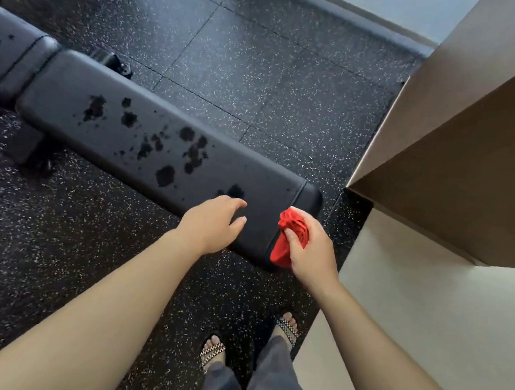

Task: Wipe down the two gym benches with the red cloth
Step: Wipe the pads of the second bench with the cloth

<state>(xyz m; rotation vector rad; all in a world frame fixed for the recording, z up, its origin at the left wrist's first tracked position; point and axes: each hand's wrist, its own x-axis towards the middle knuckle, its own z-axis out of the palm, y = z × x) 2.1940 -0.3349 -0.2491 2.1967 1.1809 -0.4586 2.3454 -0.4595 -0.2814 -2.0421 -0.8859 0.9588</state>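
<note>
A black padded gym bench [106,117] runs from the upper left down to the middle, its pad marked with several dark blotches. My right hand [310,250] grips a bunched red cloth [289,238] over the bench's near end. My left hand [215,225] hovers over the same end with relaxed fingers and holds nothing. Only this one bench shows.
A beige wall corner [443,149] rises close on the right beside the bench's end. Black speckled rubber floor [262,69] surrounds the bench. The bench's foot [33,154] stands at the left. My feet in sandals [213,347] are at the bottom.
</note>
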